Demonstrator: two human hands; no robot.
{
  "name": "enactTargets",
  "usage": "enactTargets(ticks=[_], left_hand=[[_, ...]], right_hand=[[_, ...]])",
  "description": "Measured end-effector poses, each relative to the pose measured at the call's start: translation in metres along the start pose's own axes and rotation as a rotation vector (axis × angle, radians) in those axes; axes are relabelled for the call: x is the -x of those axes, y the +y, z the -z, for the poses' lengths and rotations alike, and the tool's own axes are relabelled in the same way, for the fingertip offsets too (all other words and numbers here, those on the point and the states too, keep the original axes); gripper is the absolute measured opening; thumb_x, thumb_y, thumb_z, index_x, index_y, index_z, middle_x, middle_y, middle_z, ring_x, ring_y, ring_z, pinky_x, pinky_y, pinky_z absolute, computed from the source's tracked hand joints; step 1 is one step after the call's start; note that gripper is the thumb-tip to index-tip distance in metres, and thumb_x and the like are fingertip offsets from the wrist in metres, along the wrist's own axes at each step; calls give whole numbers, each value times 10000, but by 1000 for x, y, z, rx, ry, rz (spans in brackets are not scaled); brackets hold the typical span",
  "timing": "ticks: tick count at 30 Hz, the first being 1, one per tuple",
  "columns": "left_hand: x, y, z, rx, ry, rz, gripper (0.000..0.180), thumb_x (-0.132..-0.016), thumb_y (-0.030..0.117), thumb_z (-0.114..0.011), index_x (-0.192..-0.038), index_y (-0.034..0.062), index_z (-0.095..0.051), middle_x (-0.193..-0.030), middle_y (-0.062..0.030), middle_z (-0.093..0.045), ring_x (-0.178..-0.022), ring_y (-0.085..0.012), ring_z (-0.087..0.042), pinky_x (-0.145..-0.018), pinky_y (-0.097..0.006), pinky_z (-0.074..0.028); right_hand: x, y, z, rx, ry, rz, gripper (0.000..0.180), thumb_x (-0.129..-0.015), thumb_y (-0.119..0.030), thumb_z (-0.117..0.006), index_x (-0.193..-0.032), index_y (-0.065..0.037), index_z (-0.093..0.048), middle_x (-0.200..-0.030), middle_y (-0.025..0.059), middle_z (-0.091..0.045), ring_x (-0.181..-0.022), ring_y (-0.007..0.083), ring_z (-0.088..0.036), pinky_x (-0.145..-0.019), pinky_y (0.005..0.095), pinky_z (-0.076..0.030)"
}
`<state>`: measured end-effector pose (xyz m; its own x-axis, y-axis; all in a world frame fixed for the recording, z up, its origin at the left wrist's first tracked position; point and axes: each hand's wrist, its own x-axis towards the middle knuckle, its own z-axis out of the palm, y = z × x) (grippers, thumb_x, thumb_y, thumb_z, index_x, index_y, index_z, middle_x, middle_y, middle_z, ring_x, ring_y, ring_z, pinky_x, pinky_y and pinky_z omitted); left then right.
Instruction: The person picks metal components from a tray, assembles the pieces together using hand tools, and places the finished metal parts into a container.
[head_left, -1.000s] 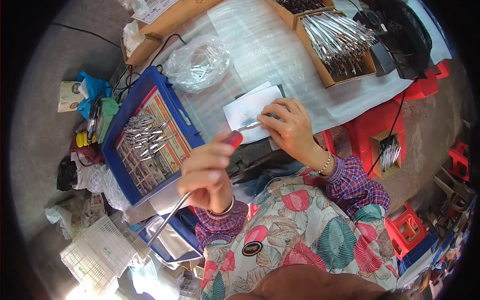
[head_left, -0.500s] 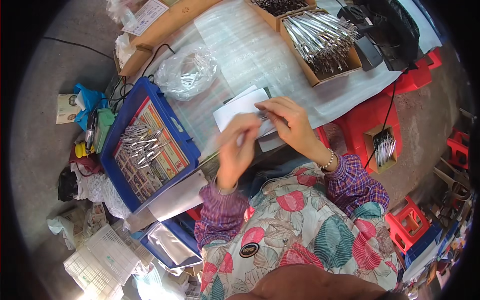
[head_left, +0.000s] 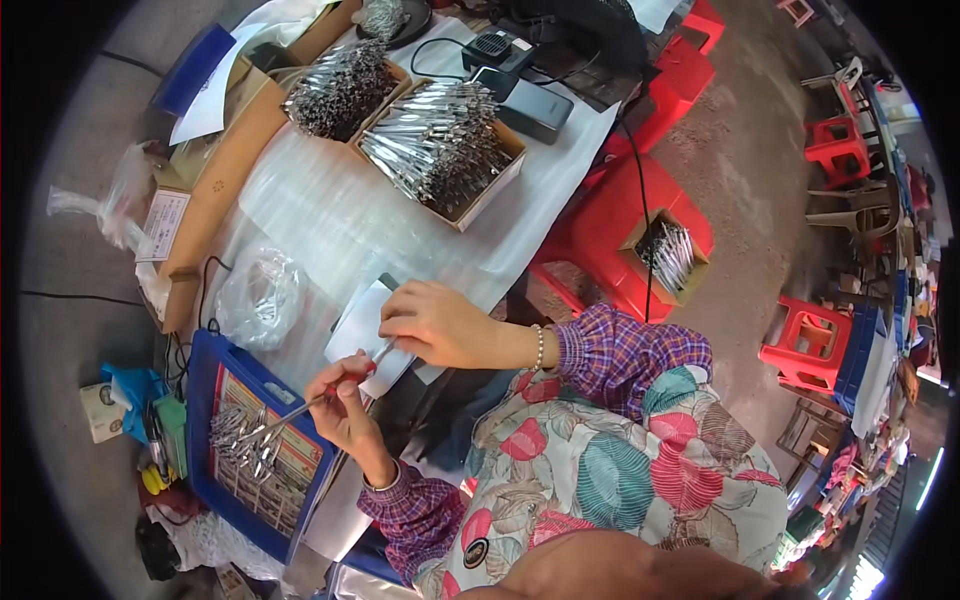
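My left hand [head_left: 347, 408] is closed around a thin metal tool with a red grip [head_left: 368, 369], which looks like a screwdriver. Its slim shaft points down-left over the blue tray [head_left: 205, 480]. Close above it, my right hand [head_left: 430, 322] is closed, fingertips pinching a small silvery metal piece [head_left: 384, 352] near the red grip; most of that piece is hidden. Under the hands lies a white sheet or pad [head_left: 358, 325] at the table's edge. Inside the tray, several slim silver metal pieces [head_left: 255, 440] rest on a printed sheet.
A clear plastic bag [head_left: 262, 300] with silver pieces lies left of the pad. Cardboard boxes of silver rods [head_left: 430, 140] and dark-tipped rods [head_left: 340, 90] stand at the back, beside a grey device [head_left: 537, 108]. Right of the table, a red stool [head_left: 590, 235] bears another box [head_left: 668, 258].
The view has swung toward the right. A red-gripped metal tool now shows in my left hand, which was blurred before. My right hand stays pinched above the pad.
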<state>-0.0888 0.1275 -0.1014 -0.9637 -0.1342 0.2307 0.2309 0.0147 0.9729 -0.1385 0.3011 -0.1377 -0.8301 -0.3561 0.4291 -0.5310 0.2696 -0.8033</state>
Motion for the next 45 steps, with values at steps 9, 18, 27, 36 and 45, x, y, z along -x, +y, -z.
enactTargets(ticks=[9,18,27,36,45], left_hand=[[4,5,6,-3,23,-1,241,-934,213,-558,-1052,24,-467,-845,-156,-603,-765,-236,-602,-855,-458,-501],[8,1,14,105,24,-53,309,-905,278,-597,-1077,48,-482,-817,-161,-606,-767,-264,-626,-699,-381,-552],[9,-5,11,134,-39,51,306,-925,281,-566,-1068,29,-467,-839,-145,-577,-789,-251,-597,-833,-443,-515],[18,-9,3,167,-106,104,284,-933,239,-557,-1100,28,-467,-863,-142,-577,-809,-242,-596,-841,-432,-514],[29,-12,7,130,-69,137,289,-940,246,-548,-1098,21,-461,-855,-150,-580,-804,-247,-597,-784,-385,-526]], right_hand=[[-8,1,-6,338,-57,154,139,-691,-114,-669,-784,-43,-596,-950,55,-554,-944,273,-518,-818,388,-433],[8,-10,106,-226,-105,-335,198,-784,-188,-656,-879,-14,-660,-797,71,-681,-713,162,-658,-652,277,-513],[136,1,276,-36,427,-899,178,-784,-143,-714,-904,-16,-680,-807,4,-659,-726,67,-602,-669,216,-477],[245,46,299,770,231,-1154,269,-682,-297,-709,-846,-83,-709,-736,142,-659,-700,235,-655,-654,342,-504],[261,67,242,852,117,-1015,209,-682,-270,-673,-810,-107,-704,-824,160,-656,-834,315,-641,-749,418,-511]])
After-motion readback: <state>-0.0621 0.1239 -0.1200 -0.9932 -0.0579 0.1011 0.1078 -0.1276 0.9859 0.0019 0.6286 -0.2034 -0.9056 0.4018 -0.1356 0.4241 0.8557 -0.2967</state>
